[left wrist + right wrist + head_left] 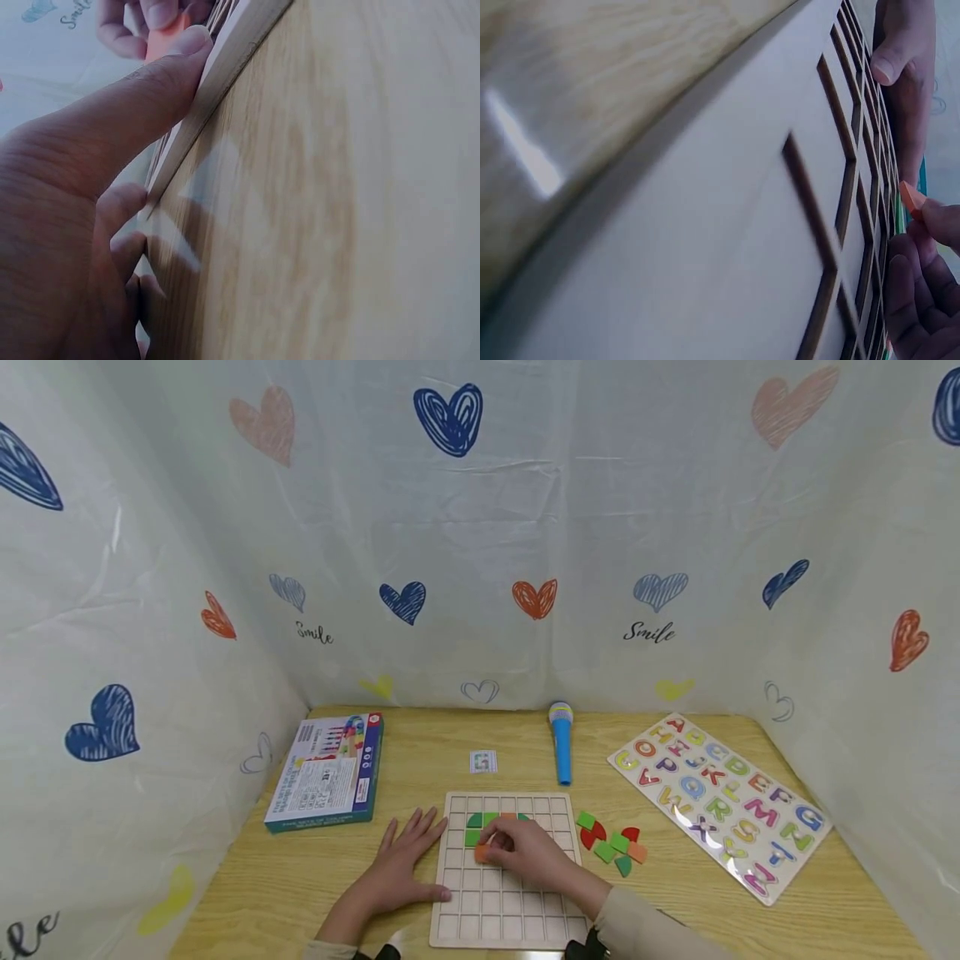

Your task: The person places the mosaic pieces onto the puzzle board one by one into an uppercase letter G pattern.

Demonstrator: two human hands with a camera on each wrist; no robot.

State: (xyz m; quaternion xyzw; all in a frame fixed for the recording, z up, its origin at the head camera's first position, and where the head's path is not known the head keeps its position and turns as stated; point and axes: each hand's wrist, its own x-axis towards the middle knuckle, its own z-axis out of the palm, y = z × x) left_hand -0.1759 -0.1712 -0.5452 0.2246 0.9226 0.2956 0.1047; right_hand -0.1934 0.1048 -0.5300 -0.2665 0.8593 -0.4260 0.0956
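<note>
A heart-printed curtain [495, 527] is filling the upper frame. The bench [247, 893] is spanning the lower frame. The grid board [487, 906] is lying at lower centre, the letter board [720, 810] at lower right, the box [322, 772] left of centre. The left hand [408, 864] is resting with fingers spread, thumb pressing the grid board's left edge. The right hand's [525, 856] thumb and index finger are pinching the orange tile below. A blue microphone [562, 743] is lying above the grid board; loose tiles [619, 842] are lying right of it. A small card [483, 762] is lying above centre-board. The orange tile [481, 854], tilted, is sitting over the grid board's upper left part.
</note>
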